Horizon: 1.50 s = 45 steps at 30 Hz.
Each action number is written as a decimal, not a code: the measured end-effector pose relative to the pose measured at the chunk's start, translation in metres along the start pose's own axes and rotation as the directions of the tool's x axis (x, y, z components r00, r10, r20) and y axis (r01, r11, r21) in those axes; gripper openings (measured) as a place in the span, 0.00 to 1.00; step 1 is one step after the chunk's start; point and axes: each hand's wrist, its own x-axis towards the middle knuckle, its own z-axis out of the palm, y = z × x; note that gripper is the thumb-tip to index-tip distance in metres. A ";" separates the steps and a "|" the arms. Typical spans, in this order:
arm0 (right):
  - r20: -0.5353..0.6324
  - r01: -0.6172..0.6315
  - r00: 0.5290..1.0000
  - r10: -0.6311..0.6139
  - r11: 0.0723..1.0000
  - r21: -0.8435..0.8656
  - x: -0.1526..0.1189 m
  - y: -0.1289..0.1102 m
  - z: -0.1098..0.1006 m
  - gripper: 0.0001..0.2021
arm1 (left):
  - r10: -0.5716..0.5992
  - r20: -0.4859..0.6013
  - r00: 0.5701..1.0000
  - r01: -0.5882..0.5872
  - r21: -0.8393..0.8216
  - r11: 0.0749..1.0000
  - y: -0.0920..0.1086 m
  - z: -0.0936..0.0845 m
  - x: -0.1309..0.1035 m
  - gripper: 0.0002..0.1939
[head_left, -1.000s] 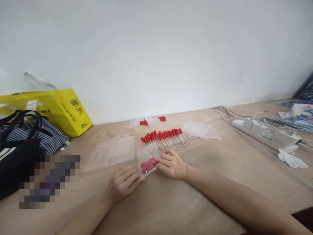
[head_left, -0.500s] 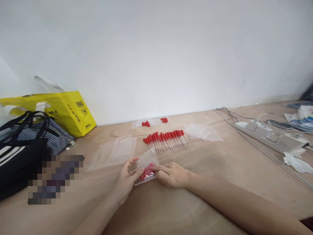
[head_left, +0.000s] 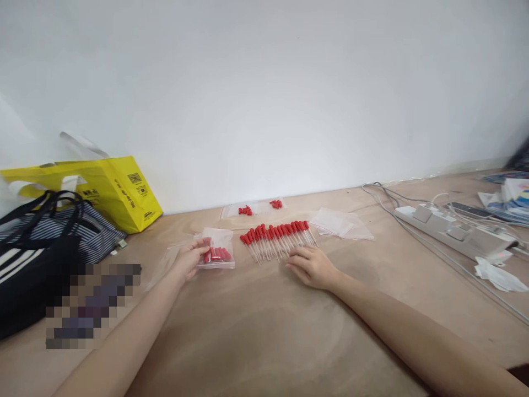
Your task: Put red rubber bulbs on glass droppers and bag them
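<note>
My left hand (head_left: 190,259) pinches the left side of a clear zip bag (head_left: 225,239) that holds several red pieces (head_left: 218,254). This bag lies over other flat clear bags (head_left: 163,263) on the left. In the middle of the table is a row of thin clear sticks with red tops (head_left: 275,237). At the near right end of that row rests my right hand (head_left: 311,267), its fingers together and slightly curled by the stick ends; whether they grip one is hidden. Farther back, clear bags (head_left: 260,207) with small red pieces lie near the wall.
Flat clear bags (head_left: 342,223) lie right of the sticks. A yellow bag (head_left: 124,193) and a black bag (head_left: 37,275) stand at left, near a blurred patch (head_left: 93,306). On the right are a power strip (head_left: 458,231), cables and a crumpled tissue (head_left: 500,274).
My left hand and the bag of red pieces have moved left and away from me. My right hand has let go of the bag and moved right, to the stick ends.
</note>
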 end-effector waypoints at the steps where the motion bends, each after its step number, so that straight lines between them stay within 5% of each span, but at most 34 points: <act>1: -0.018 -0.083 0.996 0.082 0.994 -0.064 -0.002 0.009 -0.001 0.10 | 0.016 -0.009 1.000 -0.016 0.038 0.999 -0.001 0.001 0.009 0.08; 3: -0.074 -0.324 0.946 0.315 0.924 -0.204 -0.005 0.029 -0.005 0.11 | 0.058 -0.030 0.998 -0.053 0.128 0.990 -0.003 0.002 0.021 0.07; 6: -0.136 -0.642 0.755 0.642 0.681 -0.351 -0.012 0.059 -0.011 0.11 | 0.172 -0.061 0.983 -0.148 0.282 0.948 -0.008 0.003 0.027 0.06; 11: -0.003 -0.779 0.504 0.864 0.453 -0.433 -0.021 0.086 -0.013 0.15 | 0.492 -0.078 0.867 -0.402 0.475 0.783 -0.016 0.005 0.006 0.06; 15: 0.054 -0.790 0.455 0.889 0.431 -0.435 -0.021 0.090 -0.008 0.13 | 0.656 0.037 0.754 -0.573 0.525 0.629 -0.028 0.010 -0.022 0.04; 18: 0.035 -0.805 0.449 0.893 0.421 -0.417 -0.020 0.090 -0.005 0.14 | 0.825 0.216 0.523 -0.752 0.573 0.326 -0.035 0.013 -0.033 0.06; 21: -0.010 -0.827 0.450 0.893 0.412 -0.382 -0.021 0.091 -0.005 0.13 | 0.865 0.269 0.423 -0.785 0.586 0.202 -0.036 0.014 -0.036 0.06; 29: -0.210 -0.875 0.478 0.853 0.443 -0.195 -0.015 0.084 -0.014 0.15 | 0.879 0.279 0.385 -0.787 0.597 0.155 -0.031 0.014 -0.037 0.06; 31: -0.191 -0.805 0.591 0.783 0.589 -0.077 -0.010 0.068 -0.013 0.12 | 0.886 0.261 0.382 -0.785 0.598 0.163 -0.026 0.013 -0.041 0.07; 33: -0.156 -0.562 0.795 0.587 0.808 0.177 -0.003 0.042 -0.011 0.09 | 0.900 0.228 0.371 -0.788 0.591 0.174 -0.017 0.012 -0.049 0.10; 36: 0.001 -0.179 0.979 0.204 0.856 0.485 0.006 -0.002 -0.007 0.09 | 0.895 0.288 0.341 -0.849 0.504 0.161 -0.001 0.010 -0.067 0.17; 41: 0.260 -0.065 0.956 -0.135 0.768 0.637 0.012 -0.039 -0.003 0.09 | 0.555 0.744 0.373 -0.925 0.246 0.291 -0.001 0.015 -0.095 0.40; 45: 0.273 -0.119 0.961 -0.041 0.831 0.544 0.008 -0.033 -0.003 0.07 | 0.232 0.890 0.393 -0.877 0.286 0.387 -0.020 0.024 -0.102 0.53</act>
